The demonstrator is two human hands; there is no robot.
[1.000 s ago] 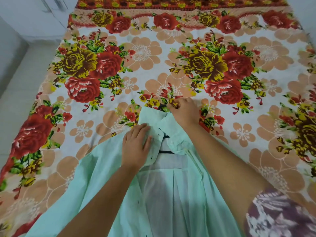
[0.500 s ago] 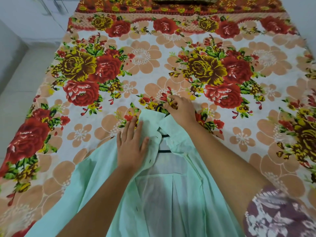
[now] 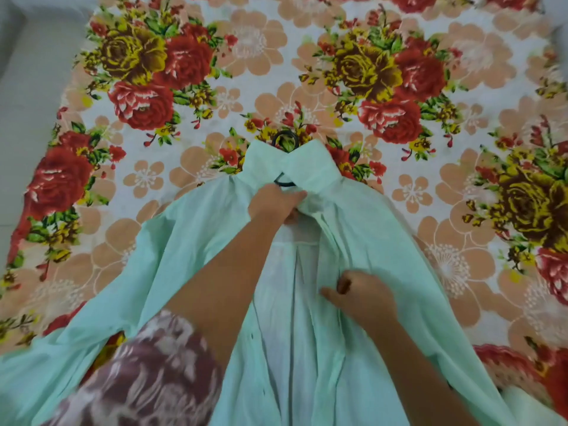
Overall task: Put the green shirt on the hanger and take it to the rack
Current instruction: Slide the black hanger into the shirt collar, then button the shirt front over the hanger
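The pale green shirt (image 3: 190,250) lies open, front up, on the flowered bed. A black hanger sits inside it; its hook (image 3: 285,139) sticks out above the collar, and a short piece of it shows in the neck opening. My left hand (image 3: 276,202) grips the shirt fronts just below the collar. My right hand (image 3: 361,295) pinches the edge of the shirt's right front panel lower down. The rest of the hanger is hidden under the cloth.
The bedsheet (image 3: 307,56) with red and yellow roses spreads all around the shirt. A pale floor (image 3: 30,87) runs along the bed's left edge. My patterned maroon sleeve (image 3: 147,373) lies over the shirt's lower left.
My right hand left the hook by the collar and came down to the right front panel. My left hand shifted from the left shoulder to the neck opening. The hook now shows uncovered.
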